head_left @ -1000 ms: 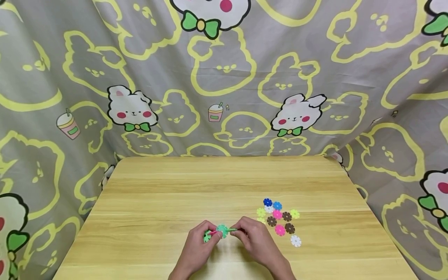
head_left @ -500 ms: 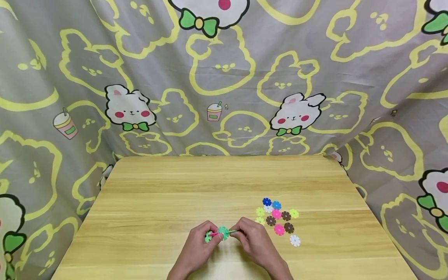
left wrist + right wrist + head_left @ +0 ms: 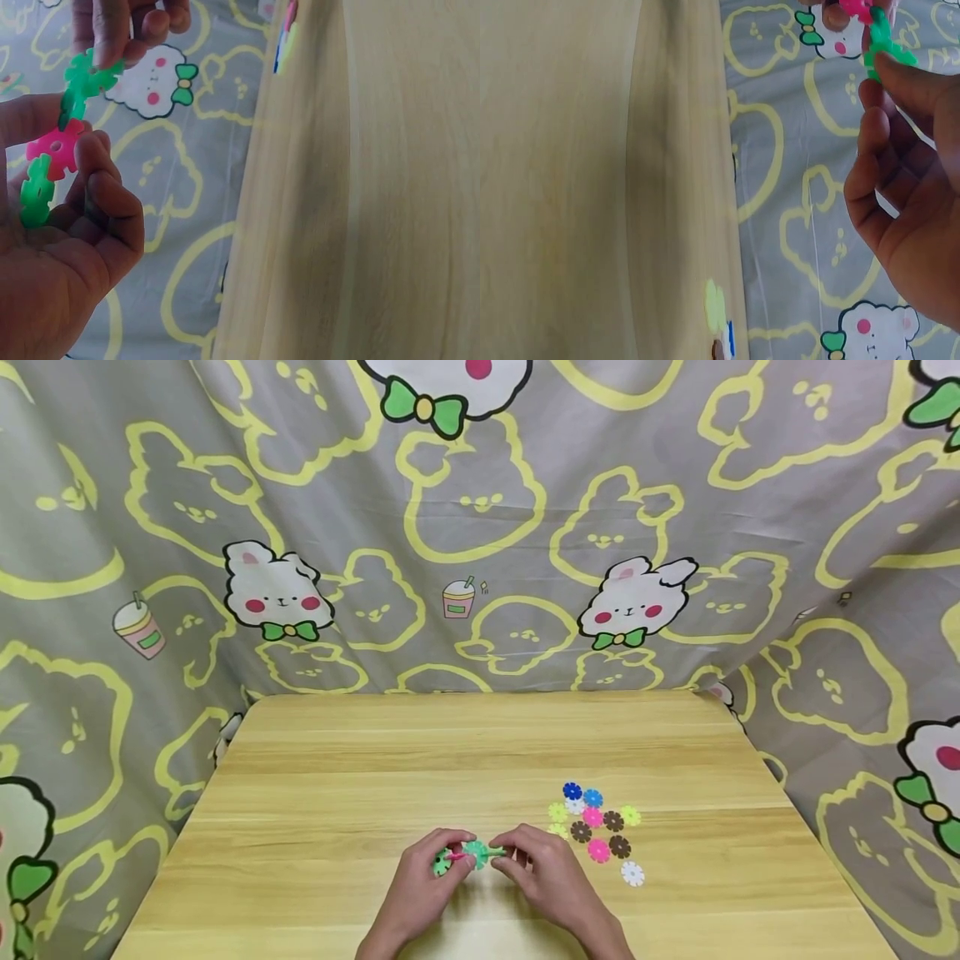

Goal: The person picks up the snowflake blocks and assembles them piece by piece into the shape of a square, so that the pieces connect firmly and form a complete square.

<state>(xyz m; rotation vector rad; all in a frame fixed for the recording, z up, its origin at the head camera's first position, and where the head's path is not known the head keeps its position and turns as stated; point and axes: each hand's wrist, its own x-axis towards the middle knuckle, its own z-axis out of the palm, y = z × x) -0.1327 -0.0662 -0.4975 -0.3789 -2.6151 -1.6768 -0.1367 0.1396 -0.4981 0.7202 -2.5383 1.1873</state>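
Item, in hand: 1 chain of notched discs (image 3: 476,853), 3 green and 1 pink (image 3: 454,856), held over the near part of the wood-grain table (image 3: 375,777), toward 6 o'clock from the table's middle.

Left hand (image 3: 424,878): at 8 o'clock from the chain's middle; thumb and fingers clamped on the chain about its pink disc. 1 green disc sits at the chain's 9 o'clock end, within the curve of this hand.

Right hand (image 3: 546,870): at about 3 o'clock; thumb and fingers together, pinching the green disc (image 3: 497,852) at the chain's 3 o'clock end.

Item, loose, on the table near 2 to 3 o'clock from the chain: 12 notched discs. Around the upper pink disc (image 3: 592,817): 1 dark blue (image 3: 572,791) at 11 o'clock, 1 light blue (image 3: 592,797) at 12, 1 yellow (image 3: 631,816) at 3, 1 white (image 3: 632,873) at 5, 1 pink (image 3: 598,851) at 6. Balance: 3 brown, 2 yellow, 1 white.

Item, backdrop, 12 o'clock: grey rabbit-print fabric (image 3: 345,510).
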